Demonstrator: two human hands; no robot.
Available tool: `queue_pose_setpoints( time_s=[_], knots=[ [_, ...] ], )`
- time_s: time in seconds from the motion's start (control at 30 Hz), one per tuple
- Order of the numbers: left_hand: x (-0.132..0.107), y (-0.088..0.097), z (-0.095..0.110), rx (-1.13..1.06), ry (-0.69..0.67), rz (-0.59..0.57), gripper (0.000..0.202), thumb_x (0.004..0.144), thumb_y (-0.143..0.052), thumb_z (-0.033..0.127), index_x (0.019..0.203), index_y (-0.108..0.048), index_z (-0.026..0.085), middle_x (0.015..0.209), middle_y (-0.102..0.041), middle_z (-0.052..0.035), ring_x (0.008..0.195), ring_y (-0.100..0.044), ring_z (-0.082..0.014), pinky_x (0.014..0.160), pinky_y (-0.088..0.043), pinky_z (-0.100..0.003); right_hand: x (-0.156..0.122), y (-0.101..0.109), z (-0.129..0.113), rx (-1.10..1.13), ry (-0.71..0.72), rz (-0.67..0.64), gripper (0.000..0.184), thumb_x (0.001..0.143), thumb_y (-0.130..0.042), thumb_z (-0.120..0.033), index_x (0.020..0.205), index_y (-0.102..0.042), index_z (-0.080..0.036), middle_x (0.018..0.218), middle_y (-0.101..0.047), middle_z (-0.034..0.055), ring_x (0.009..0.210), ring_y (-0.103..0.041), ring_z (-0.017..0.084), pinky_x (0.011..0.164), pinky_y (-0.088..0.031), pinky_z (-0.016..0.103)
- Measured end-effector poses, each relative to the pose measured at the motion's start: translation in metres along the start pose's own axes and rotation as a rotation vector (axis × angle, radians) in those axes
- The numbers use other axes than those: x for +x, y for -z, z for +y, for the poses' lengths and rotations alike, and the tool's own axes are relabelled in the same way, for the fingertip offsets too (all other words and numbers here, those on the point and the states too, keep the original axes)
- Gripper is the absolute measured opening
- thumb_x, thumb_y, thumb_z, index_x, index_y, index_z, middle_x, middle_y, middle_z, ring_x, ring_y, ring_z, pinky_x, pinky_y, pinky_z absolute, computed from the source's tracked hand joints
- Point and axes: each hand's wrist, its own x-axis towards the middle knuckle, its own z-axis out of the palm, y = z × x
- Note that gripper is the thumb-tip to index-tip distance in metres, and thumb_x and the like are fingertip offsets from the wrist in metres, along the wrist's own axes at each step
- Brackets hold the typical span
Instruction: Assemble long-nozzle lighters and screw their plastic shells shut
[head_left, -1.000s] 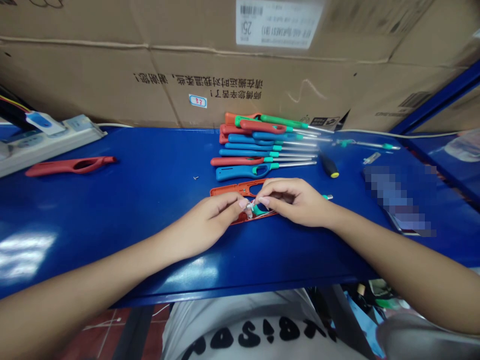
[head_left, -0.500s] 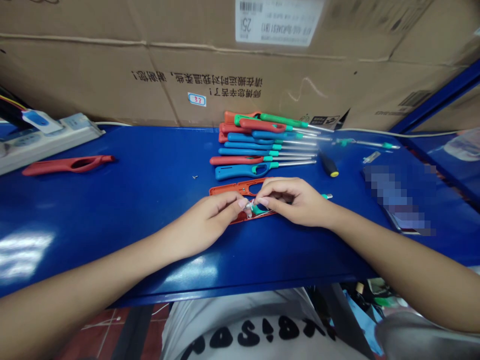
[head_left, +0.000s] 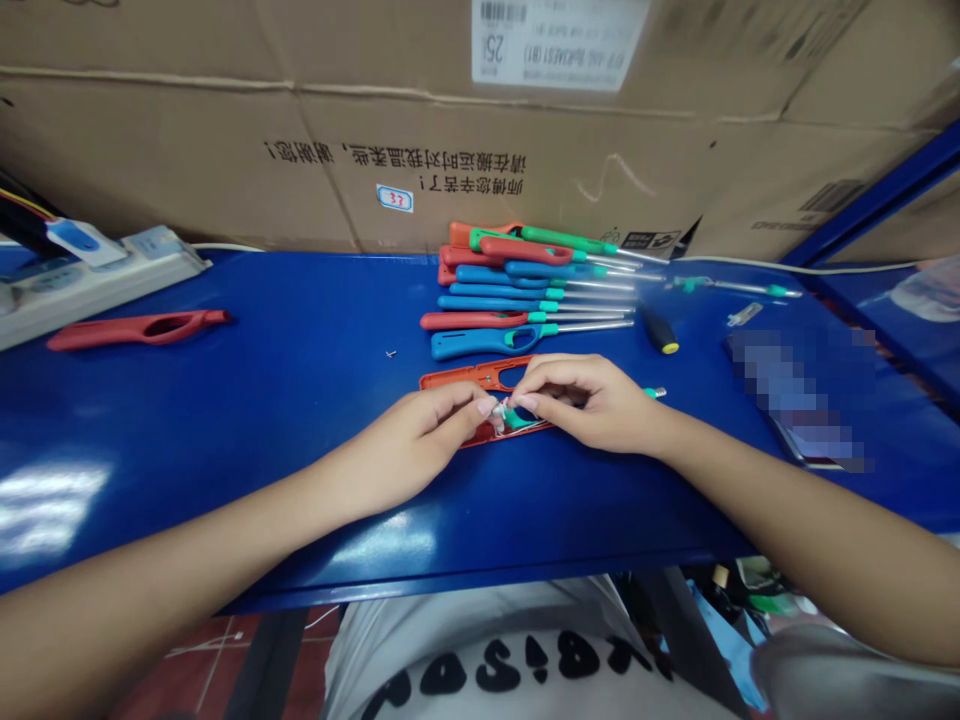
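Observation:
My left hand [head_left: 409, 440] is closed in a pinch on a small whitish part [head_left: 498, 413] above an orange-red lighter shell half [head_left: 474, 437]. A green trigger [head_left: 517, 419] sits in that shell, partly covered by my fingers. My right hand [head_left: 596, 405] is pinched over the shell's right part, its thumb and forefinger tips close to the same whitish part; what they hold is too small to make out. Just behind my hands lies the other orange-red shell half [head_left: 454, 380], partly hidden. A green and metal tip [head_left: 655, 393] shows beyond my right hand.
Several long-nosed lighters [head_left: 480, 343] are piled behind my hands. A screwdriver [head_left: 661, 335] and a phone [head_left: 795, 410] lie to the right. Leftward are tiny screws [head_left: 391, 354], a red shell half [head_left: 139, 330] and a power strip [head_left: 142, 275]. A cardboard box [head_left: 187, 160] stands behind.
Both hands stay at nearly the same spot. Only a slight shift of the fingertips around the small whitish part can be seen.

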Motion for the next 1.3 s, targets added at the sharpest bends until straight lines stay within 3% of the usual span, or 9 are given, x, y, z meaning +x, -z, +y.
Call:
queue_pose_setpoints(
  time_s=[0.57, 0.87, 1.3],
  knots=[
    [0.001, 0.0, 0.0, -0.009, 0.002, -0.01, 0.035, 0.098, -0.045, 0.049, 0.085, -0.056, 0.018, 0.071, -0.046, 0.0037, 0.06, -0.037, -0.012, 0.057, -0.031, -0.025, 0.0, -0.003, -0.002, -0.03, -0.043, 0.038, 0.019, 0.094, -0.062, -0.032, 0.088, -0.071, -0.016, 0.082, -0.066, 0.004, 0.062, -0.052, 0.009, 0.051, -0.039, 0.02],
    [0.002, -0.003, -0.007, 0.006, -0.041, 0.008, 0.034, 0.099, -0.046, 0.046, 0.09, -0.061, 0.018, 0.081, -0.055, 0.0011, 0.076, -0.049, -0.0162, 0.071, -0.039, -0.028, -0.001, -0.008, -0.005, -0.031, -0.061, 0.072, 0.019, 0.094, -0.062, -0.03, 0.083, -0.068, -0.016, 0.077, -0.063, 0.0021, 0.057, -0.046, 0.007, 0.049, -0.036, 0.019],
    [0.001, -0.012, -0.007, -0.033, -0.091, 0.076, 0.03, 0.1, -0.045, 0.04, 0.086, -0.059, 0.017, 0.079, -0.053, 0.0013, 0.076, -0.048, -0.0159, 0.071, -0.039, -0.027, -0.002, -0.014, -0.007, -0.053, -0.136, 0.115, 0.022, 0.093, -0.061, -0.032, 0.081, -0.068, -0.015, 0.073, -0.063, 0.0022, 0.054, -0.045, 0.007, 0.048, -0.035, 0.02]
  ],
)
